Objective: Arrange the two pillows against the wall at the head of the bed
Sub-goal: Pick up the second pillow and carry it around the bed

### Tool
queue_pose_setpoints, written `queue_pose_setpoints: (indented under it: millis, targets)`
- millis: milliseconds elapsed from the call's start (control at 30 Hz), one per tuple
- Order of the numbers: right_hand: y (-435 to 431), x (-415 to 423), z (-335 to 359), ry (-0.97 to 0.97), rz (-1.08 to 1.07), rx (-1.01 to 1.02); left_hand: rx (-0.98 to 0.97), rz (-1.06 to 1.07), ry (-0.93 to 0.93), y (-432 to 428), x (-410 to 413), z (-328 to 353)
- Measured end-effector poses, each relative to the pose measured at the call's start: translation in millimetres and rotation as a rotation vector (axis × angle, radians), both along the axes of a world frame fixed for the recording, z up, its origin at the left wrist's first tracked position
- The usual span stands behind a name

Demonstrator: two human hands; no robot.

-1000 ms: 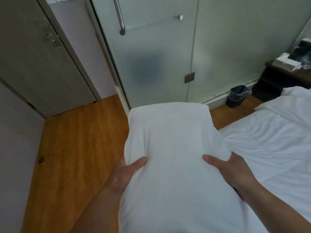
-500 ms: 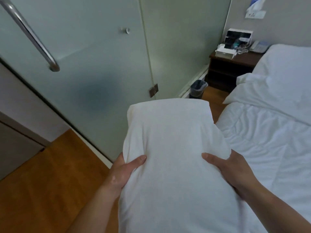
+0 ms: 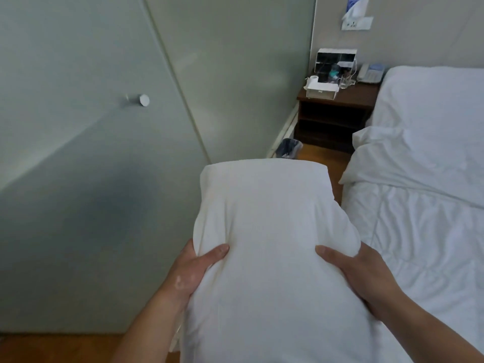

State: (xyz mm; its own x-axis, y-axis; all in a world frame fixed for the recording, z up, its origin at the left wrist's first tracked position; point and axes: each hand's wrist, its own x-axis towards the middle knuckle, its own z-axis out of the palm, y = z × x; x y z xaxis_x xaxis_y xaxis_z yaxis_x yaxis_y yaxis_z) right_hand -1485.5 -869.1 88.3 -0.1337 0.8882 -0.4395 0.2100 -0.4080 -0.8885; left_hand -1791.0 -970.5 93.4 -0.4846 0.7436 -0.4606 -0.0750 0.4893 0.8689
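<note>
Rightward of the held pillow [image 3: 264, 247] lies the bed [image 3: 424, 247], its white quilted cover wrinkled and its near edge running just beside the pillow's right side; a narrow strip of wooden floor [image 3: 328, 163] shows between that edge and the frosted glass partition [image 3: 91, 153], which fills everything left of the pillow and stands close to it. Beyond the pillow, the strip ends at a dark bedside table [image 3: 332, 119] set against the wall, beside the bed's head. The pillow itself is off the bed, held lengthwise out in front of the person, over the floor strip, its far end toward the table. A second pillow [image 3: 429, 111] lies at the head of the bed, up and right of the held one. The left hand [image 3: 192, 271] clamps the pillow's left side, thumb pressed on top; the right hand [image 3: 358, 273] clasps the right side likewise. A small dark bin [image 3: 288, 149] peeks just past the pillow's far edge. A white box [image 3: 322, 90], a glass and a telephone [image 3: 370, 73] crowd the tabletop; a wall socket [image 3: 356, 23] sits above. No writing can be read anywhere.
</note>
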Motion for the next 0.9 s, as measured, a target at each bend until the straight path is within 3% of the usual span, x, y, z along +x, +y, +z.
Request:
queue_pose_setpoints:
  millis: [567, 900]
  targets:
    - [202, -73, 5, -0.089, -0.430, 0.054, 0.027, -0.450, -0.022, 344, -94, -11]
    - [339, -71, 5, -0.055, -0.564, 0.083, 0.035, -0.606, -0.072, 521, -82, -10]
